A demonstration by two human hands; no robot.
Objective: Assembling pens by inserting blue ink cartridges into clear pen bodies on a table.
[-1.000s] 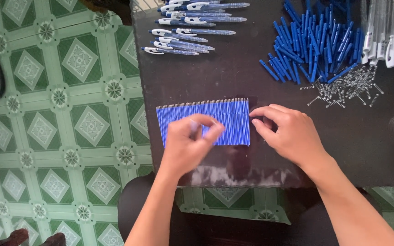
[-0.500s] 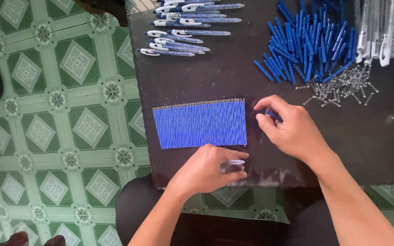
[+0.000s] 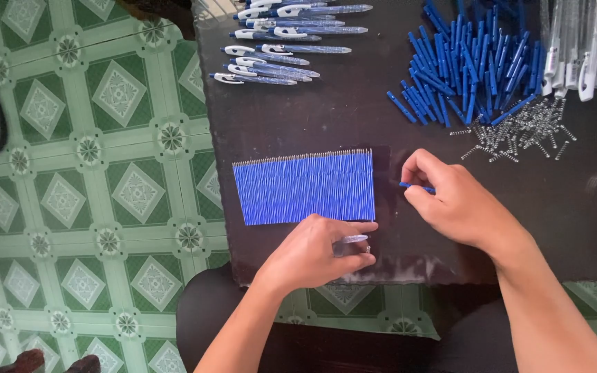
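Note:
A flat row of several blue pen refills lies side by side on the dark table, metal tips pointing away from me. My left hand rests just below that row, closed around a clear pen barrel with a silvery tip. To the right of the row, my right hand pinches a single blue refill between thumb and fingers.
Assembled clear pens with white clips lie at the table's far left. A heap of short blue plastic parts sits far right, small metal springs beside it, and clear barrels at the corner. Green patterned floor tiles spread to the left.
My left hand came off the refill row and dropped toward the table's near edge with a clear barrel. My right hand shifted slightly right of the row, now holding one refill.

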